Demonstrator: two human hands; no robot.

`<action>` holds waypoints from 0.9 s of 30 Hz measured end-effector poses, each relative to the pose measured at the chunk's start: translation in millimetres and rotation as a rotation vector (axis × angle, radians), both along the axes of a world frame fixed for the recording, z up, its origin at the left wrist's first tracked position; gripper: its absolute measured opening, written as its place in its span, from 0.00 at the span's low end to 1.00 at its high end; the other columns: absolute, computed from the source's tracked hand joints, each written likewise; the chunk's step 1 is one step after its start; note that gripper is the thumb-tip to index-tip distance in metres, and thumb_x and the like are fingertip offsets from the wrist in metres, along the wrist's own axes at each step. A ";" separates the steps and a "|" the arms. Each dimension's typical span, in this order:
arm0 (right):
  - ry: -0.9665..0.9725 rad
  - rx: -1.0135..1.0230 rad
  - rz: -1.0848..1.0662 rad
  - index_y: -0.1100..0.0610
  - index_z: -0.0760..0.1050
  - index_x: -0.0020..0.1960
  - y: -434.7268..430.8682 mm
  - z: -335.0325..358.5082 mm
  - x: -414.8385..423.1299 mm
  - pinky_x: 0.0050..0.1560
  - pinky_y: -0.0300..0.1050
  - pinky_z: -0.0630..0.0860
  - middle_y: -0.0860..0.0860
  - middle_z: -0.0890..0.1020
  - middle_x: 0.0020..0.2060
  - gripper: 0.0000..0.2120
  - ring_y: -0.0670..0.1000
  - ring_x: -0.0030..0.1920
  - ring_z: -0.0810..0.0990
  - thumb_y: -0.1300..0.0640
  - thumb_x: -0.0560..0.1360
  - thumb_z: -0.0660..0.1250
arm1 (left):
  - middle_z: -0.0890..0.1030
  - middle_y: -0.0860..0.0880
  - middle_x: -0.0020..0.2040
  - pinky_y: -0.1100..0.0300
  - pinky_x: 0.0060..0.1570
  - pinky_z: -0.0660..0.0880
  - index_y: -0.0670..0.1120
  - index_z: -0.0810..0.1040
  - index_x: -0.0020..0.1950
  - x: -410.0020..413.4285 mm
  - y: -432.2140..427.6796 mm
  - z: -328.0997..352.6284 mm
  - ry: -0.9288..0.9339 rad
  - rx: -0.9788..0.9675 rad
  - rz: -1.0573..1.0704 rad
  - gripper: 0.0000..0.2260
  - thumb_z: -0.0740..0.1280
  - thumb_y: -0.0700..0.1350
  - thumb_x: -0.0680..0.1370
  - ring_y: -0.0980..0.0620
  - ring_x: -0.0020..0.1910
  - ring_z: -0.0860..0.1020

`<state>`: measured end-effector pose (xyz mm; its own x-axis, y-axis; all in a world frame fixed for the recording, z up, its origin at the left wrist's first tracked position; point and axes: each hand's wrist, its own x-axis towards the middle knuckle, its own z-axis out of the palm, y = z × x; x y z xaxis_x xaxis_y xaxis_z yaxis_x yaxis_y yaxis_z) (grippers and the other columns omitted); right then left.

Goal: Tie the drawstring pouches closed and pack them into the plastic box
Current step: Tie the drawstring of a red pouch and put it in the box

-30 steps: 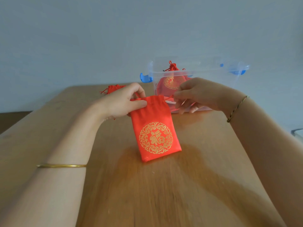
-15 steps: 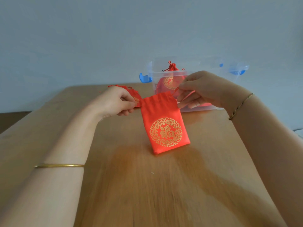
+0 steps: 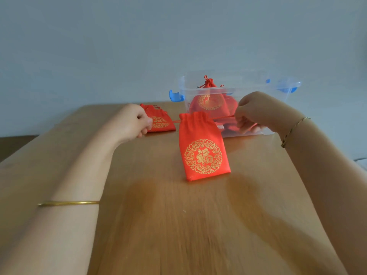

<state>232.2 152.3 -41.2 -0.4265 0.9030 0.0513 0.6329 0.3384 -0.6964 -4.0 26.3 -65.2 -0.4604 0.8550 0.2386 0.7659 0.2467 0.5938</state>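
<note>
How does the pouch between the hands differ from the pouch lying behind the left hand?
The held pouch is upright, its mouth gathered, with the left hand and right hand pulling its drawstrings sideways; the lying pouch is flat on the table, held by neither hand. The held pouch is in front of the plastic box; the lying pouch is left of it, partly hidden by the left hand. Both are red with a round gold emblem.

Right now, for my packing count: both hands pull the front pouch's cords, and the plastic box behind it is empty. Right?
Not empty: in the head view the plastic box holds tied pouches. The left hand and right hand do pull the cords.
</note>
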 end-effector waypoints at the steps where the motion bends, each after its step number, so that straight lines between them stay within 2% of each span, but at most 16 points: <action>1: -0.050 0.044 -0.040 0.62 0.70 0.32 2.4 -0.7 1.5 0.23 0.35 0.70 0.60 0.80 0.31 0.10 0.57 0.30 0.80 0.68 0.70 0.55 | 0.76 0.48 0.33 0.62 0.32 0.68 0.43 0.74 0.35 -1.3 -1.0 0.6 -0.010 0.016 0.018 0.13 0.59 0.41 0.79 0.52 0.30 0.72; 3: -0.180 0.156 -0.125 0.62 0.72 0.32 4.0 -2.1 3.9 0.34 0.41 0.75 0.60 0.83 0.33 0.10 0.57 0.32 0.80 0.64 0.69 0.55 | 0.75 0.48 0.33 0.62 0.31 0.66 0.44 0.71 0.34 -1.7 -1.8 2.2 -0.035 0.057 0.044 0.15 0.57 0.41 0.81 0.52 0.30 0.71; 6: -0.280 0.299 -0.209 0.58 0.71 0.33 -1.7 -1.5 1.8 0.34 0.38 0.67 0.56 0.82 0.32 0.10 0.55 0.33 0.78 0.59 0.71 0.57 | 0.75 0.48 0.35 0.62 0.31 0.68 0.44 0.69 0.35 6.1 1.3 7.5 -0.176 0.137 0.082 0.14 0.53 0.40 0.81 0.53 0.32 0.73; 8: -0.159 0.299 -0.176 0.59 0.70 0.32 -2.7 3.8 -2.6 0.36 0.42 0.72 0.58 0.82 0.33 0.10 0.57 0.34 0.79 0.59 0.71 0.57 | 0.79 0.47 0.37 0.61 0.34 0.71 0.45 0.69 0.35 16.6 1.3 18.7 -0.524 0.275 0.027 0.13 0.54 0.39 0.79 0.52 0.36 0.77; 10: 0.101 0.216 -0.055 0.60 0.70 0.31 -8.5 13.9 -7.7 0.37 0.48 0.76 0.62 0.81 0.33 0.11 0.60 0.34 0.79 0.64 0.71 0.57 | 0.83 0.48 0.40 0.61 0.39 0.74 0.46 0.69 0.34 27.7 -1.9 32.1 -0.860 0.429 -0.159 0.13 0.55 0.40 0.78 0.52 0.42 0.81; 12: 0.298 0.117 0.069 0.60 0.70 0.31 -20.3 23.1 -13.2 0.31 0.44 0.74 0.59 0.77 0.31 0.12 0.57 0.30 0.76 0.67 0.72 0.56 | 0.84 0.49 0.42 0.63 0.42 0.74 0.48 0.69 0.35 39.6 -4.0 41.3 -0.956 0.492 -0.323 0.14 0.54 0.42 0.80 0.53 0.45 0.82; 15: 0.398 0.087 0.221 0.59 0.69 0.33 -38.8 31.4 -21.5 0.27 0.39 0.72 0.56 0.76 0.30 0.12 0.50 0.25 0.74 0.66 0.74 0.57 | 0.83 0.50 0.35 0.64 0.39 0.76 0.47 0.73 0.39 54.2 -4.7 45.1 -0.949 0.459 -0.430 0.12 0.56 0.44 0.80 0.54 0.38 0.82; 20: 0.421 0.178 0.319 0.58 0.71 0.34 -51.3 33.2 -29.9 0.27 0.40 0.71 0.53 0.75 0.29 0.11 0.51 0.28 0.73 0.65 0.75 0.58 | 0.77 0.50 0.35 0.66 0.31 0.73 0.42 0.78 0.47 62.4 -8.8 44.7 -0.852 0.361 -0.461 0.06 0.62 0.41 0.78 0.57 0.30 0.74; 23: 0.440 0.237 0.362 0.56 0.71 0.34 -55.9 33.6 -32.4 0.31 0.43 0.71 0.51 0.74 0.29 0.11 0.49 0.28 0.73 0.64 0.74 0.59 | 0.71 0.48 0.31 0.65 0.27 0.67 0.39 0.78 0.46 66.5 -8.3 42.3 -0.700 0.358 -0.445 0.03 0.65 0.36 0.75 0.56 0.26 0.68; 27: 0.467 0.283 0.408 0.55 0.72 0.35 -61.6 35.7 -34.6 0.29 0.39 0.70 0.48 0.75 0.30 0.10 0.45 0.28 0.73 0.62 0.75 0.60 | 0.69 0.48 0.26 0.65 0.25 0.62 0.39 0.78 0.40 70.3 -6.2 40.2 -0.553 0.359 -0.414 0.04 0.68 0.39 0.73 0.54 0.25 0.65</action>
